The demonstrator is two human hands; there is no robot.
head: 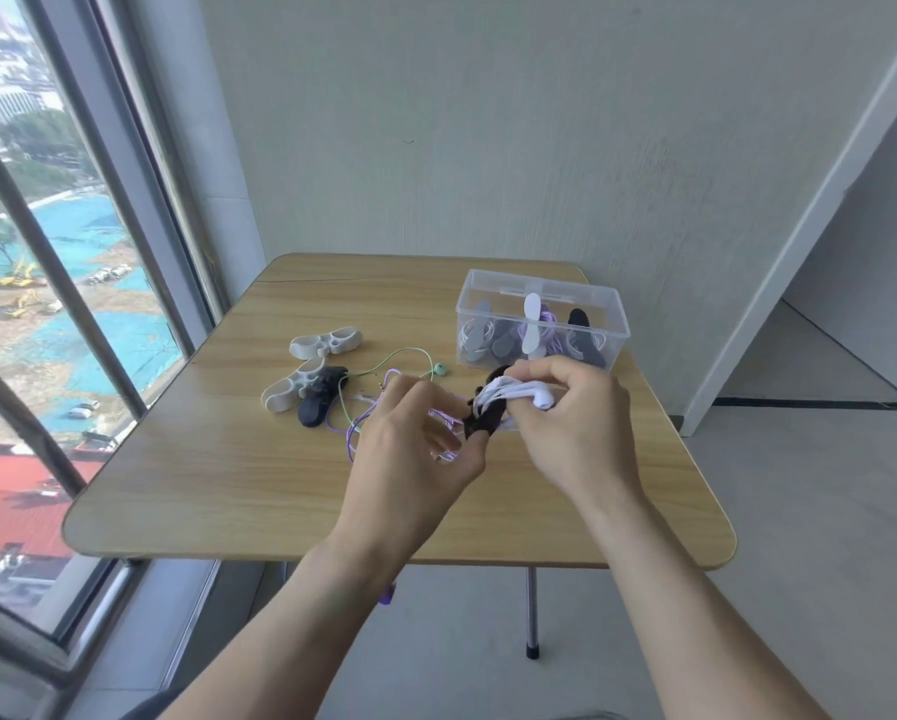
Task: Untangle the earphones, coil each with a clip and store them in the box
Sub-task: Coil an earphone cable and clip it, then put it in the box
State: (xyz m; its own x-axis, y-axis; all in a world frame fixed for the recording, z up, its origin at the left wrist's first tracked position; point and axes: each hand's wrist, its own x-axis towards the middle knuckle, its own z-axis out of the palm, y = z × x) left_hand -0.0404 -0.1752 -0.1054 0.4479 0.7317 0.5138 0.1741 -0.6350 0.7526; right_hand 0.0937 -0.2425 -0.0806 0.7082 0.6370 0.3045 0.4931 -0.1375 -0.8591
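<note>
purple cable [351,433] partly hidden — left hand [410,449]

One view only: head-worn wide-angle cam, looked fwd and down from above the near edge of the light wooden bench [217,459]. Both hands sat close, mid-frame. Faced the grey wall [488,122]; tall window [46,252] at left, floor at right. Edges bent by lens.
</note>
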